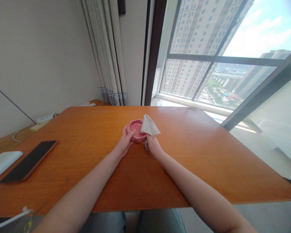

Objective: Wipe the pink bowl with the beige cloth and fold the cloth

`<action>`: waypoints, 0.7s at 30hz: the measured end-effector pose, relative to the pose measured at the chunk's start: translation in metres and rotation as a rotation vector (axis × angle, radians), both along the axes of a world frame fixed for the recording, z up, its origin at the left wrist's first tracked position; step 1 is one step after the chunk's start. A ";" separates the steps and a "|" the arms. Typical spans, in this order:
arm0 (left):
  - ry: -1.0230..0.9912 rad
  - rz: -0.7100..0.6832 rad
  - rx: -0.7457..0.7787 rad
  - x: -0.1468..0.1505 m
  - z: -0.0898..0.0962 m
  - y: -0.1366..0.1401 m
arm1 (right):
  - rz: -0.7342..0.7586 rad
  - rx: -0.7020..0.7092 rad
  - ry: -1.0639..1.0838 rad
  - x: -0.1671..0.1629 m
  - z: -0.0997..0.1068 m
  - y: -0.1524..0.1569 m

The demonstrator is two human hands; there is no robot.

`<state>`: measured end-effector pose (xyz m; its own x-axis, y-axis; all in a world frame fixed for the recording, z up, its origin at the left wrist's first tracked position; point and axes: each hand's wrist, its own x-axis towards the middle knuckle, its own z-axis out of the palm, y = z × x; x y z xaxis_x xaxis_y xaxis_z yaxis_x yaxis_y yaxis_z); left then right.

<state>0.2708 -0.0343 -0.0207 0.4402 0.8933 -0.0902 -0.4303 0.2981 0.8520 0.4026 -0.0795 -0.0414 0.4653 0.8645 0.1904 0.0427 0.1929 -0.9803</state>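
A small pink bowl with a wavy rim is tilted toward me above the middle of the wooden table. My left hand grips its left side, thumb over the rim and fingers underneath. A pale grey cloth is bunched in my right hand, at the bowl's right edge. One part of the cloth stands up above the fingers and covers some of the rim; another bit hangs below. The bowl's inside looks bare where it shows.
On the wooden table a dark tablet-like slab lies at the left, beside a white object. A power strip with a cable sits past the left edge. A curtain and a large window stand behind.
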 end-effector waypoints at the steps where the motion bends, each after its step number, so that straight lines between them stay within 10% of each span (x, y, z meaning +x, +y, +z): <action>1: 0.001 -0.024 -0.008 0.000 0.002 -0.001 | -0.029 -0.023 0.019 0.001 0.000 0.000; 7: 0.122 -0.204 -0.064 0.000 0.001 -0.007 | 0.065 -0.004 0.029 0.023 0.001 0.006; 21: -0.019 -0.035 0.011 0.000 0.002 -0.002 | 0.039 0.049 -0.018 0.002 0.006 -0.004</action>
<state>0.2712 -0.0368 -0.0187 0.4724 0.8784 -0.0724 -0.4356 0.3042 0.8472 0.4046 -0.0837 -0.0353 0.4274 0.8714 0.2407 0.0522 0.2421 -0.9689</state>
